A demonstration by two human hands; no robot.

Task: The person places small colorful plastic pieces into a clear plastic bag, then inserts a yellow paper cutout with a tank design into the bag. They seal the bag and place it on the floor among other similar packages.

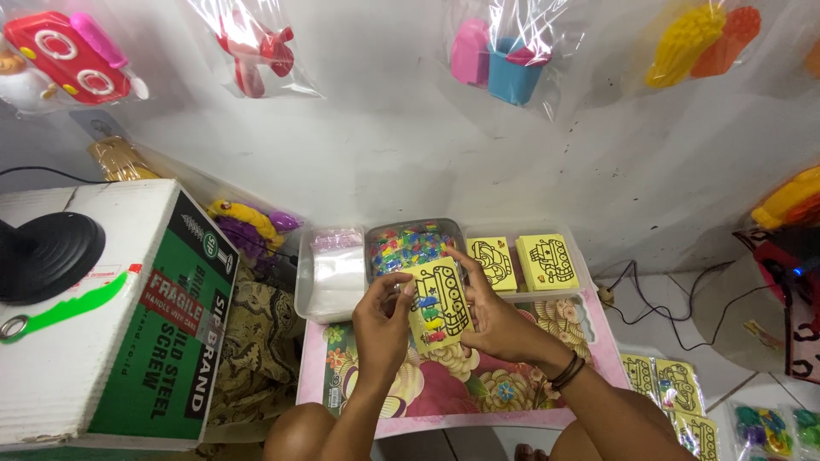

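Observation:
My left hand (383,318) and my right hand (494,320) together hold a yellow card (440,299) printed with a black tank outline. A few small coloured pieces lie against the card's lower left. The hands hover over a flowered pink board (530,376) resting on my lap. Just beyond the card sits a tray of small multicoloured pieces (408,246), with a stack of clear plastic bags (337,269) to its left. Two stacks of yellow cards (547,260) lie to its right.
A large white and green cardboard box (128,341) stands at the left with a black round base on top. Bagged plastic toys (504,55) hang on the white wall. Packed yellow cards (675,388) lie on the floor at right, near cables.

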